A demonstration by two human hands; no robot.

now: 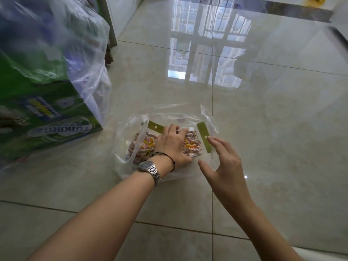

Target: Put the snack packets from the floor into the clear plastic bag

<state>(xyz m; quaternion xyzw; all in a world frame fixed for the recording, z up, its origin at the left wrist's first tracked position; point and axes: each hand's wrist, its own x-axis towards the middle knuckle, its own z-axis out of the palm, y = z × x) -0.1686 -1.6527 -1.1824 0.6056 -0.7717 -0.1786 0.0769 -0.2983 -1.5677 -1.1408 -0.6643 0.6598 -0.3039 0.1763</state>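
Two bare hands at a clear plastic bag (131, 166) on a glossy beige tile floor (282, 113).

The left hand (172, 146) presses flat on snack packets (190, 146) inside the bag; the right hand (226, 162) hovers beside it, fingers spread, holding nothing. A green box (47, 117) stands left; window bars reflect in the tiles.

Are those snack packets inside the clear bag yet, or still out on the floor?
Inside. The packets lie within the bag, its film around them, pressed by the left hand. No loose packets show on the floor.
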